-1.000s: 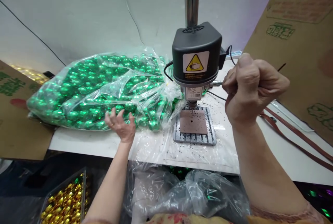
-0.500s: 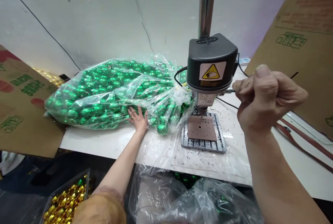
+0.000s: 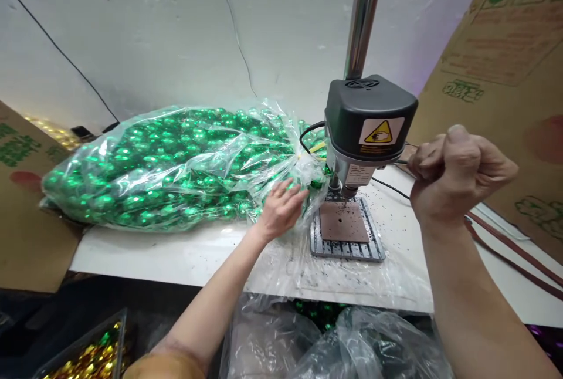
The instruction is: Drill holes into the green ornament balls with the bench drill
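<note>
A clear plastic bag (image 3: 167, 162) full of shiny green balls lies along the table, bunched at its neck. My left hand (image 3: 284, 209) is at the front of that neck, fingers loosely apart and partly bent. Whether a ball is under the fingers cannot be seen. To the right stands a small black drill press (image 3: 369, 121) on a steel column. My right hand (image 3: 461, 171) is closed in a fist around its feed handle (image 3: 401, 162). Below the chuck, a brown square plate (image 3: 345, 232) with a small hole rests on the slotted metal base (image 3: 373, 250).
Dark shavings are scattered around the base. A cardboard box (image 3: 492, 62) stands at right, another (image 3: 30, 220) at left. Below the table edge are a bin of gold balls (image 3: 83, 361) and crumpled clear plastic (image 3: 373, 344). A brown strap (image 3: 514, 250) lies at right.
My left hand has moved right and slightly up, from the bag's front side to its neck. My right hand stays closed on the handle. The view has shifted a little.
</note>
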`<state>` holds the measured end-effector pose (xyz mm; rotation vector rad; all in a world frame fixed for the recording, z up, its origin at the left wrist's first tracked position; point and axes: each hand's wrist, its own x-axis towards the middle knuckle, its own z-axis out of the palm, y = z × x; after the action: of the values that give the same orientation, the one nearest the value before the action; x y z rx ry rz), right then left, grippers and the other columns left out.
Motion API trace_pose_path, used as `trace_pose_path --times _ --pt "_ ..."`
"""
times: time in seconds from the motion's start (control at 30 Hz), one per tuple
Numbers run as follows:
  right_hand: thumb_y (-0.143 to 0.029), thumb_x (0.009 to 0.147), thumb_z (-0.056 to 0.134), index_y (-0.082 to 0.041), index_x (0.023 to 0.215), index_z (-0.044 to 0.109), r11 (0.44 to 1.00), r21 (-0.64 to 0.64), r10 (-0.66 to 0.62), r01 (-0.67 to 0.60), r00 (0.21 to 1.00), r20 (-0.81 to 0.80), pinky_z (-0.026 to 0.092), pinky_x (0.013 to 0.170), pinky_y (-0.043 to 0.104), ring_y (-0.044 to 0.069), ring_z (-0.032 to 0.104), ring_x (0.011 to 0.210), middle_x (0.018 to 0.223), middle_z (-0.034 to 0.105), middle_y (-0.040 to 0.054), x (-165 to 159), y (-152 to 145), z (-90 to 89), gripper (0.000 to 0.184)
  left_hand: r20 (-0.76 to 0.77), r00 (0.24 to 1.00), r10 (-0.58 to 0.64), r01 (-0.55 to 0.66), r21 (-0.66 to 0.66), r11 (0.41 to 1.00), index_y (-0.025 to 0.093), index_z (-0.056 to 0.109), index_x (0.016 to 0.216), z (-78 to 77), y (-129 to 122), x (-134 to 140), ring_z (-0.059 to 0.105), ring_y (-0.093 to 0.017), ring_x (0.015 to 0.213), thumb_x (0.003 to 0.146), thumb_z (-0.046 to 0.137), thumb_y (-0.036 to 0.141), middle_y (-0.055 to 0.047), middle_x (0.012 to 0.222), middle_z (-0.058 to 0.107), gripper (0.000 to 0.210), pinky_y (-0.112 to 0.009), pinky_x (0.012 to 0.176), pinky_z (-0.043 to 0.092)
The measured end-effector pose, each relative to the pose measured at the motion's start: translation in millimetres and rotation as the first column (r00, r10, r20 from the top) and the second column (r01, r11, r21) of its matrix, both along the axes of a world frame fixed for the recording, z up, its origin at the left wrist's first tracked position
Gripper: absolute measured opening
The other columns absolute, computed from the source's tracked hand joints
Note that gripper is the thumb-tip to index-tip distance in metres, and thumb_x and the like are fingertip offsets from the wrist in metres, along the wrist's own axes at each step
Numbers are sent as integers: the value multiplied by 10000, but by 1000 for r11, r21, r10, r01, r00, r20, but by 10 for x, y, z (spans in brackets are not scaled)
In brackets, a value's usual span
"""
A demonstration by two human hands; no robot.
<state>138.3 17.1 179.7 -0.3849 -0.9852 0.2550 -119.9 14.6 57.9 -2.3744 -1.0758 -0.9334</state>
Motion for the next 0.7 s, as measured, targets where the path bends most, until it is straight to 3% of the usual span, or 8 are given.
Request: trace_pose_path --times 0.03,0.1,0.2,0.33,0.43,0.7 --pt "-244 806 610 -189 445 449 1000 4 5 -5 1000 -6 212 373 259 56 332 351 393 380 -66 1 3 1 400 -101 995 -15 7 -86 996 266 639 1221 31 70 131 483 -275 1375 955 502 247 -67 1205 684 299 -553 1164 335" --pt "-253 804 618 -191 441 441 1000 3 13 -13 1000 -3 222 367 261 58 316 340 383 365 -68 8 7 2 408 -238 970 59 -115 -229 967 272 651 1233 65 208 312 369 -370 1448 947 523 307 -94 1285 643 315 -694 1168 211" --pt "-262 798 627 -188 432 444 1000 -6 13 -13 1000 16 231 356 257 58 313 330 378 366 -64 25 2 3 416 -366 910 197 -329 -346 878 231 680 1200 70 346 385 275 -478 1459 866 620 326 -150 1392 549 352 -793 1109 175" --pt "-284 772 652 -191 424 409 999 -29 18 -17 1000 24 237 348 249 55 296 320 374 340 -71 34 -18 14 434 -414 874 254 -424 -396 815 215 669 1195 66 350 257 260 -476 1460 820 664 335 -154 1476 463 395 -771 1101 236" --pt "-305 756 661 -196 422 406 998 -50 25 -24 1000 11 231 348 250 52 268 313 364 315 -77 25 -26 20 433 -395 866 306 -461 -393 796 193 653 1216 66 283 93 314 -462 1435 811 690 378 -166 1512 418 447 -725 1100 291" --pt "-321 728 649 -210 404 353 997 -76 -11 7 999 -53 132 333 249 53 215 317 359 278 -75 0 -28 31 453 -360 841 404 -525 -365 769 173 736 1038 38 138 -311 368 -470 1391 827 685 493 -183 1475 458 387 -690 1083 326"
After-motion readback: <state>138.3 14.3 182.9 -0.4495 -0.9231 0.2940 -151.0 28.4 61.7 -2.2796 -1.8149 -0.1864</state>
